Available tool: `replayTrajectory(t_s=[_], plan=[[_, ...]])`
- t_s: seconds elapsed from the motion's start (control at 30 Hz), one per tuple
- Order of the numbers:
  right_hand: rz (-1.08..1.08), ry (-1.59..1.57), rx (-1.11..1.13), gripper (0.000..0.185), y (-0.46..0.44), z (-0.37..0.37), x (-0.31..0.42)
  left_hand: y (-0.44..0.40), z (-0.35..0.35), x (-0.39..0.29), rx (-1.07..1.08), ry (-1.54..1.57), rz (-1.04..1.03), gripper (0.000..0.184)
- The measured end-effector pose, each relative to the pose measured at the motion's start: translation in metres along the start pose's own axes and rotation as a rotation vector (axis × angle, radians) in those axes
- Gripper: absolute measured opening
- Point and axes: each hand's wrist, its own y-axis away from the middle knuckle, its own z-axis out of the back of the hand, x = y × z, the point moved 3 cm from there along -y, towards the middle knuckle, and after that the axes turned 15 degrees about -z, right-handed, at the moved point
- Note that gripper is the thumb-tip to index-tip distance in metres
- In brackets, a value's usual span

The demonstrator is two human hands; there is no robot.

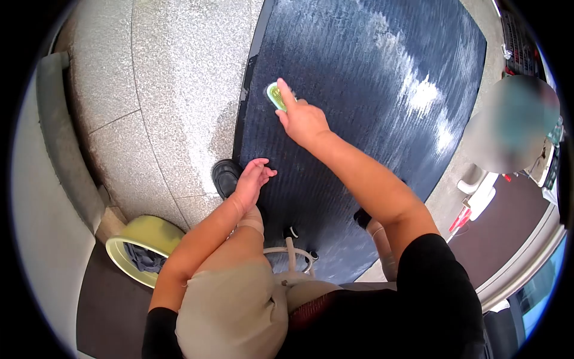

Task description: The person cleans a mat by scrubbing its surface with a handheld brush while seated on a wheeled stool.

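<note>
My right hand [303, 122] is wrapped round a green scrub brush [274, 96], its index finger stretched along the top. The brush lies against a dark blue ribbed floor mat [335, 72], near the mat's left edge. Whitish wet streaks and foam cover parts of the mat, mostly toward the upper right. My left hand [254, 181] hangs past my knee with loosely bent fingers, holding nothing, above the mat's edge and beside my black shoe [226, 176].
I sit on a wheeled stool [290, 254] standing on the mat. At lower left is a yellow-green basin [152, 229] with dark cloth inside. Speckled stone floor [179, 78] lies left of the mat. A red-and-white item [461, 216] sits at right, near a blurred patch.
</note>
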Motion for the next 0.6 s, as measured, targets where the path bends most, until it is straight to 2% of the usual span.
replayTrajectory(t_s=[0.03, 0.1, 0.2, 0.3, 0.33, 0.37, 0.4, 0.53, 0.57, 0.6], plan=[[-0.008, 0.044, 0.026, 0.074, -0.002, 0.003, 0.001, -0.001, -0.001, -0.003, 0.001, 0.015, -0.023, 0.019], [-0.098, -0.08, -0.158, 0.068, -0.057, 0.038, 0.007, 0.001, -0.001, -0.001, 0.008, 0.016, -0.017, 0.019], [-0.24, -0.157, -0.277, 0.068, -0.11, 0.081, 0.024, -0.002, -0.001, -0.006, 0.012, 0.0, -0.036, 0.021], [-0.223, -0.147, -0.134, 0.071, -0.054, 0.041, 0.01, -0.004, -0.006, -0.007, 0.021, -0.005, -0.035, 0.021], [-0.205, -0.142, -0.177, 0.073, -0.054, 0.037, 0.009, 0.001, -0.004, -0.004, 0.004, -0.01, -0.018, 0.021], [-0.163, -0.075, 0.029, 0.074, -0.005, 0.012, -0.008, -0.001, -0.002, -0.004, -0.012, -0.018, -0.005, 0.022], [-0.148, 0.017, 0.035, 0.075, 0.011, 0.008, -0.013, 0.001, 0.0, -0.004, -0.015, -0.022, 0.003, 0.022], [-0.092, 0.084, -0.017, 0.068, -0.019, 0.034, -0.026, 0.001, -0.001, -0.006, 0.003, -0.013, -0.013, 0.023], [-0.198, -0.042, -0.163, 0.068, -0.071, 0.073, -0.02, 0.001, -0.003, -0.006, 0.005, -0.026, -0.013, 0.024], [-0.277, -0.053, -0.219, 0.067, -0.099, 0.093, -0.017, -0.001, -0.003, -0.006, 0.007, -0.032, -0.02, 0.024]])
